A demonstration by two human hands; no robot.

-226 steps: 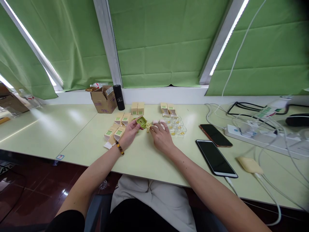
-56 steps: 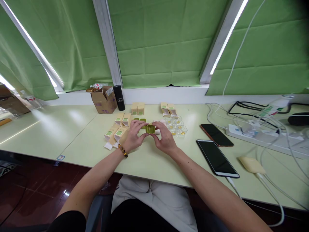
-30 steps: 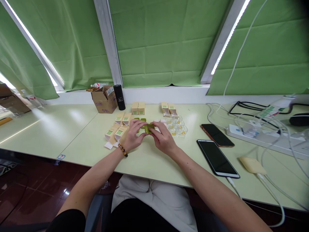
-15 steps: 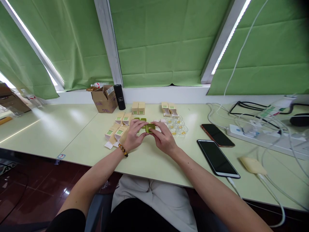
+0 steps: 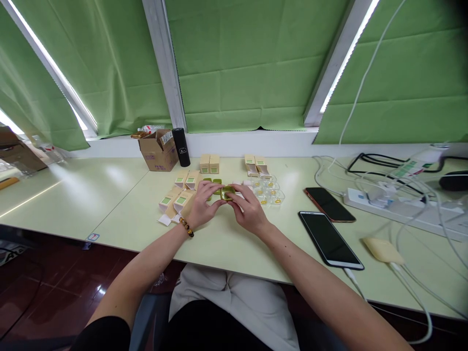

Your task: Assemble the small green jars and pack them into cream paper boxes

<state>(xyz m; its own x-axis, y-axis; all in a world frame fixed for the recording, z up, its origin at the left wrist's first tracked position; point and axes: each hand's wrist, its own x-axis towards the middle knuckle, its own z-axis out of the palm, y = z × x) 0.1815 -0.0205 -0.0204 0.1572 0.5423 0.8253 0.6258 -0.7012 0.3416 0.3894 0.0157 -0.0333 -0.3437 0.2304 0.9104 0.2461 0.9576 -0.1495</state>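
Between both hands, just above the table, is a small green square case (image 5: 227, 192) with a glossy face. My left hand (image 5: 204, 204) pinches its left side; a beaded bracelet circles that wrist. On the right side the fingers of my right hand (image 5: 248, 207) close round the case, one fingertip at its face. More small green cases (image 5: 217, 181) lie behind the left fingers, partly hidden. Left of that hand stand several cream cartons (image 5: 167, 200), some with open flaps. Clear plastic pieces with yellow centres (image 5: 270, 191) sit beyond my right hand.
Cream cartons stand farther back, one pair at centre (image 5: 209, 164) and an opened pair at right (image 5: 257, 165). Two phones, one nearer (image 5: 331, 240), lie right, beside a power strip (image 5: 398, 207) and tangled cables. A cardboard box (image 5: 158, 152) and a black cylinder (image 5: 181, 147) stand at the back.
The green case has tilted a little between my fingers, and its face now shows a bright reflection. Both hands stay in nearly the same place.
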